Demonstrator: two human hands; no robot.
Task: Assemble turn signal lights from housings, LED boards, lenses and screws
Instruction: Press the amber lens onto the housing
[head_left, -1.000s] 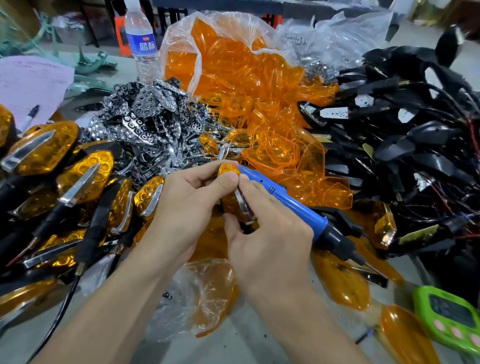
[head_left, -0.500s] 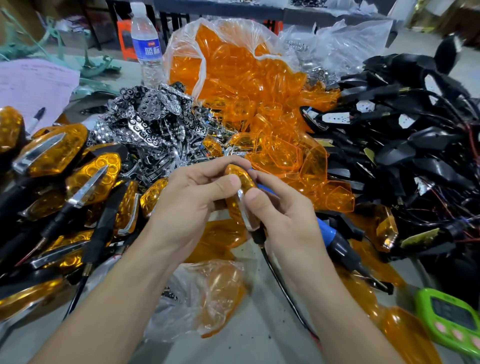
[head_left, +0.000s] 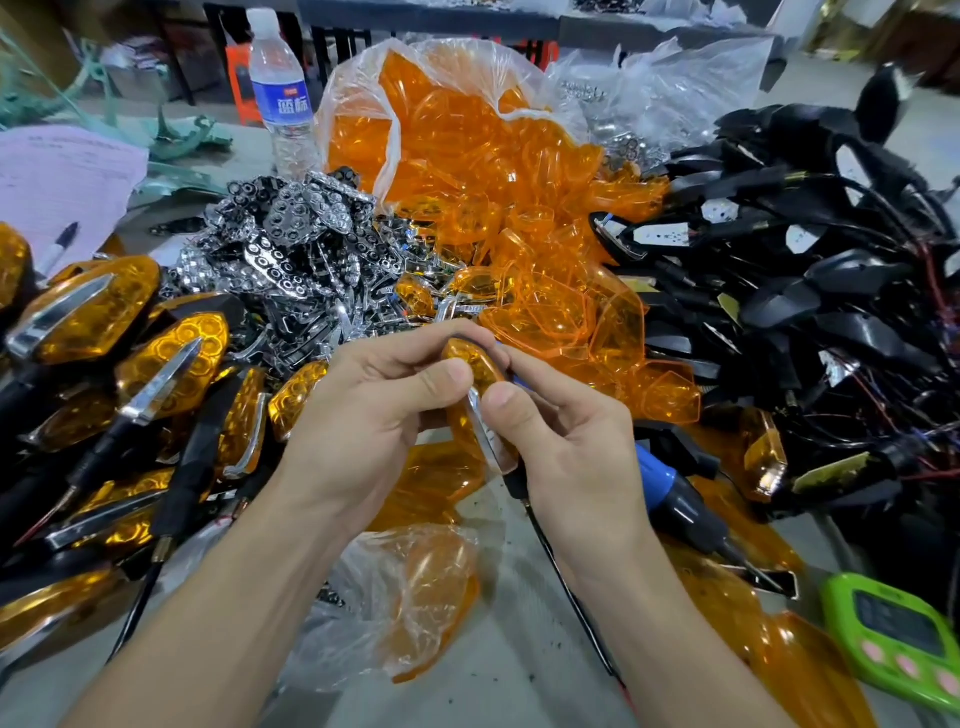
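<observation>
We see both hands meeting at mid-frame over the table (head_left: 498, 670); the left hand (head_left: 374, 415) grips the turn signal light (head_left: 474, 387) from 9 o'clock, thumb on its amber face, fingers curled over its top end; the right hand (head_left: 566, 441) grips the same light from 3 o'clock, thumb pressed against the chrome strip, fingers wrapped behind it; so both hands are closed on that one unit, neither wide. The light stands roughly upright between the two thumbs, tilted a little; its black lead (head_left: 569, 587) hangs from the lower end towards 5 o'clock across the table.

A blue screwdriver (head_left: 658, 480) lies just behind the right hand at 3 o'clock, held by neither hand. At 12 o'clock a clear bag spills orange lenses (head_left: 467, 171); at 10 o'clock sits a heap of chrome reflectors (head_left: 296, 244); at 2 to 3 o'clock a heap of black housings (head_left: 810, 301) with wires and white boards showing; at 9 o'clock a pile of finished lights (head_left: 104, 332), amber with chrome strips. A small clear bag (head_left: 410, 597) with a few lenses lies at 6 o'clock between the forearms. We note a water bottle (head_left: 280, 98) at 11 o'clock, pink paper (head_left: 62, 176) with a marker (head_left: 57, 249) far left, and a green timer (head_left: 893, 639) at 4 o'clock.
</observation>
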